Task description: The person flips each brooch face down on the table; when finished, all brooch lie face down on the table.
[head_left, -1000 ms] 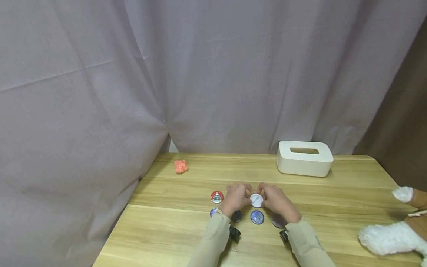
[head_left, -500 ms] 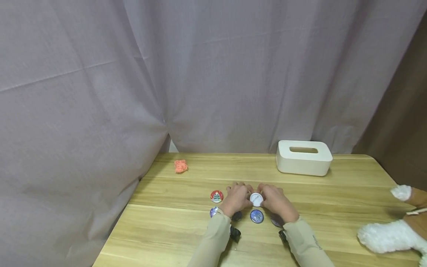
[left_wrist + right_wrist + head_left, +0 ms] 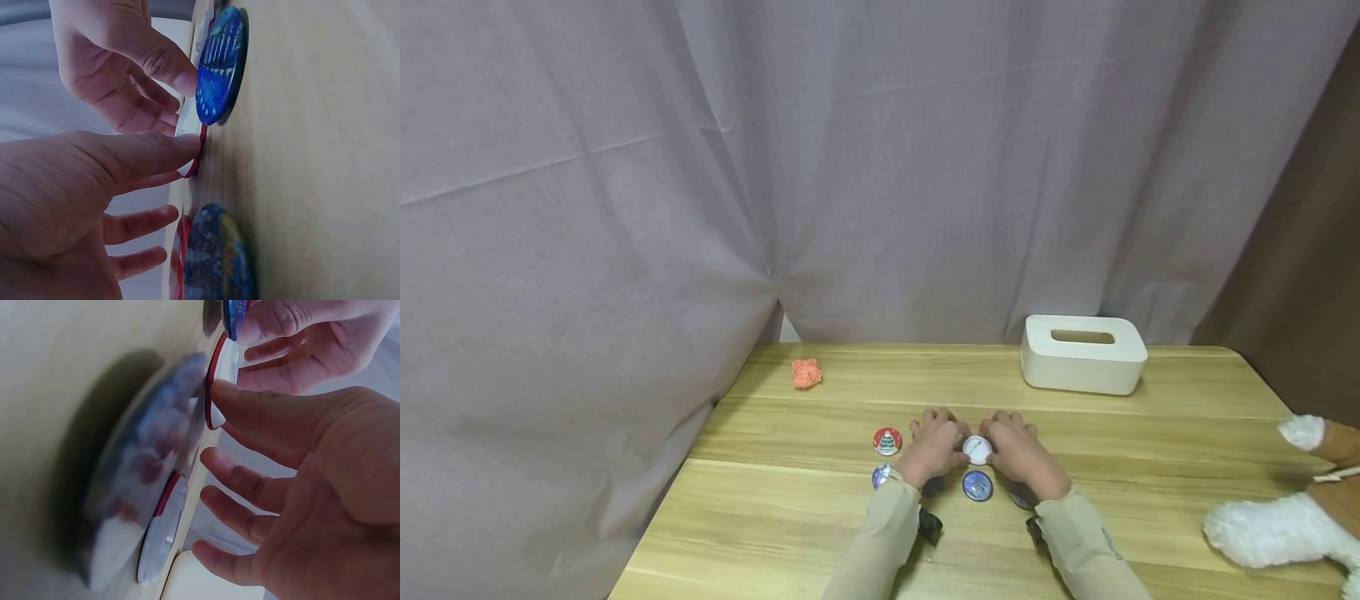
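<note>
A round button badge (image 3: pixel 977 450) lies with its white pin back up, between my two hands on the wooden table. My left hand (image 3: pixel 934 448) pinches its left edge, thumb (image 3: pixel 178 147) on the near side. From the other side my right hand (image 3: pixel 1021 454) holds the right edge with thumb and forefinger; its other fingers spread loosely in the right wrist view. Just nearer sits a blue badge (image 3: pixel 977 486), picture up. A dark badge (image 3: pixel 933 487) is partly hidden by my left wrist, and another picture badge (image 3: pixel 144 469) lies below my right hand.
Left of my hands are a red Christmas-tree badge (image 3: pixel 887 442) and a purple badge (image 3: pixel 881 476). Another white-backed badge (image 3: pixel 162 531) shows beside my right hand. Farther back are an orange fuzzy piece (image 3: pixel 807 374) and a white tissue box (image 3: pixel 1084 356). A plush toy (image 3: pixel 1262 533) sits at right.
The fingers of both hands have shifted slightly at the badge's edges and reach a little farther forward. The badge stays in about the same place; the other badges have not moved.
</note>
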`<state>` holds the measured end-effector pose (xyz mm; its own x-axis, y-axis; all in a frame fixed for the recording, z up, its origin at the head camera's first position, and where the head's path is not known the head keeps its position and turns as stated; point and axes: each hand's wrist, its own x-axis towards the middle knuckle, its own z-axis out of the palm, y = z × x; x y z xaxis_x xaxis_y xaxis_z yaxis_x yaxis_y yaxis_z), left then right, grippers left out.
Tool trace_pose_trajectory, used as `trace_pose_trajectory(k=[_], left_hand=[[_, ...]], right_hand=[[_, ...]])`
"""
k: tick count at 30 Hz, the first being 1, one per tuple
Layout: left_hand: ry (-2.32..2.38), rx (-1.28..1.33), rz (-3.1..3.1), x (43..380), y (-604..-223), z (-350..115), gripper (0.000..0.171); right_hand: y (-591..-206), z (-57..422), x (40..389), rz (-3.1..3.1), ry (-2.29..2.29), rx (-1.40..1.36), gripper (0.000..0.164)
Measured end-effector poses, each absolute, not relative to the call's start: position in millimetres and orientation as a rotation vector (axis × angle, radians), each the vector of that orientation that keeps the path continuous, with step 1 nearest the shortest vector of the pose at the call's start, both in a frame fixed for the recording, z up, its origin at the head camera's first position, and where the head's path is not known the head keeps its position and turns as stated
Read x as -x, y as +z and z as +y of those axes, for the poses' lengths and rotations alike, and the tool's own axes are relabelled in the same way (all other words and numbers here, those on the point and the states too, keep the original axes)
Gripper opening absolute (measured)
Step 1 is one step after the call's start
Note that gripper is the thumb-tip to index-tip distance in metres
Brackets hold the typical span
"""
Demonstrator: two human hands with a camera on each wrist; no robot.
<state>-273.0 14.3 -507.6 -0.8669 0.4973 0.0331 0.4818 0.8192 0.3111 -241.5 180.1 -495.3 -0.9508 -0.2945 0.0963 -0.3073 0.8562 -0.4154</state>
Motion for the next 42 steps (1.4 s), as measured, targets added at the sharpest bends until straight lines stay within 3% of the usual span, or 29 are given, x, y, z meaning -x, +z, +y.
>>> trace_pose_trajectory(k=[19, 33, 42], left_hand=[[0.624, -0.819, 2.884, 271, -507, 3, 0.021], [0.998, -0.855, 2.809, 281, -506, -25, 0.041], [0.968, -0.801, 2.866, 279, -507, -45, 0.048]], right_hand=[[-495, 178, 244, -3.046, 0.714, -0.498, 0.021], [-483, 173, 255, -2.94, 0.724, -0.569, 0.036], [-481, 155, 255, -2.918, 0.768, -0.609, 0.036]])
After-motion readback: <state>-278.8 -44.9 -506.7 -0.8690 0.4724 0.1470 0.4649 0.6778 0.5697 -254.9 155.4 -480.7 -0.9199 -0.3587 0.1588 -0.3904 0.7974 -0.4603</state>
